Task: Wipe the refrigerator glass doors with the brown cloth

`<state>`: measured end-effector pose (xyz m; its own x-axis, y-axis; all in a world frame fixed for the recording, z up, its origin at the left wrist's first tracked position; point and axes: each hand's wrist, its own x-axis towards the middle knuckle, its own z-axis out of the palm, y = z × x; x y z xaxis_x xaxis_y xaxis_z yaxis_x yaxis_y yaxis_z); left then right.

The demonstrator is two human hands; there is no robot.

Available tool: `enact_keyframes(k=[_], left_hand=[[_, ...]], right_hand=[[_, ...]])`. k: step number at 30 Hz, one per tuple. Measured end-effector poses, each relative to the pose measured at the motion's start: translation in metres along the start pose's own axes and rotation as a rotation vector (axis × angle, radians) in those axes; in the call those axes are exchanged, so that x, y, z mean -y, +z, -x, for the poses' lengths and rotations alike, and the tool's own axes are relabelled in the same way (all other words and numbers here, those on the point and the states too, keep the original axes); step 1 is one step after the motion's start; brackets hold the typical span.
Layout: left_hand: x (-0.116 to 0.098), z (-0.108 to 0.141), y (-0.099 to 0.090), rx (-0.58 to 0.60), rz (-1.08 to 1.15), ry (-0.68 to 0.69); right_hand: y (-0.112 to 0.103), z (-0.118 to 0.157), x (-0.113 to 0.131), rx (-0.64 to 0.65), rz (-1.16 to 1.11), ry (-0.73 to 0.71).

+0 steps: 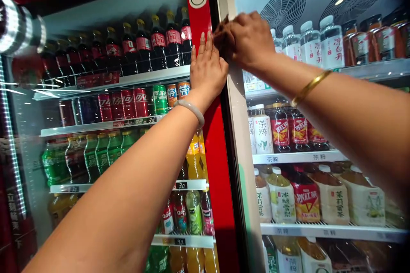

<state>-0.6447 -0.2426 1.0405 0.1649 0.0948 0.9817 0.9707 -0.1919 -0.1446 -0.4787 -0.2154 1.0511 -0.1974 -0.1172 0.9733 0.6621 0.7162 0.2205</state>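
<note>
My left hand [208, 65] lies flat against the red door frame [221, 170] of a drinks fridge, fingers stretched upward, with a pale bangle on the wrist. Just right of it and slightly higher, my right hand [253, 38] is closed around a crumpled dark brown cloth [225, 36]. The cloth is at the narrow gap between the red frame and the pale frame [238, 115] of the neighbouring fridge. A gold bangle circles my right wrist. Fingertips of the right hand are partly hidden by the cloth.
Behind the left glass, shelves hold cola bottles [158, 45], cans [141, 101] and green bottles [102, 151]. In the right fridge stand water bottles [331, 42] and tea bottles [306, 198]. A blurred shiny round object [19, 25] is at the upper left.
</note>
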Motion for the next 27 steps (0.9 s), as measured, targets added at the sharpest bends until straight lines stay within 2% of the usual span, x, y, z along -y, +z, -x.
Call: enact_keyframes(k=[2, 4, 9, 11, 13, 16, 18, 20, 24, 25, 27], left_hand=[[0.006, 0.004, 0.005, -0.012, 0.035, -0.016], [0.007, 0.013, 0.006, -0.023, 0.032, -0.041], [-0.003, 0.049, -0.001, -0.025, 0.033, -0.045], [-0.012, 0.064, -0.007, -0.008, 0.028, -0.054], [-0.023, 0.077, -0.013, 0.018, 0.0, -0.091], [-0.042, 0.093, -0.022, 0.084, -0.097, -0.164], [-0.052, 0.103, -0.027, 0.122, -0.161, -0.197], [-0.057, 0.115, -0.028, 0.124, -0.166, -0.215], [-0.056, 0.142, -0.026, 0.11, -0.035, -0.217], [-0.054, 0.147, -0.025, 0.111, -0.008, -0.209], [-0.05, 0.154, -0.022, 0.111, 0.006, -0.195]], right_hand=[[-0.004, -0.012, 0.005, 0.0, -0.011, 0.047], [-0.003, -0.005, 0.011, 0.005, -0.02, 0.063], [0.009, 0.074, 0.021, -0.033, -0.088, -0.033], [0.01, 0.091, 0.023, -0.038, -0.089, -0.074], [0.005, 0.088, 0.025, 0.002, -0.051, -0.073], [-0.001, 0.07, 0.03, 0.074, -0.02, -0.008], [-0.001, 0.073, 0.034, 0.078, -0.037, 0.04], [0.001, 0.097, 0.04, 0.051, -0.058, 0.052], [0.008, 0.157, 0.046, 0.031, -0.133, -0.022], [0.008, 0.163, 0.046, 0.045, -0.147, -0.034], [0.005, 0.158, 0.046, 0.086, -0.147, -0.031]])
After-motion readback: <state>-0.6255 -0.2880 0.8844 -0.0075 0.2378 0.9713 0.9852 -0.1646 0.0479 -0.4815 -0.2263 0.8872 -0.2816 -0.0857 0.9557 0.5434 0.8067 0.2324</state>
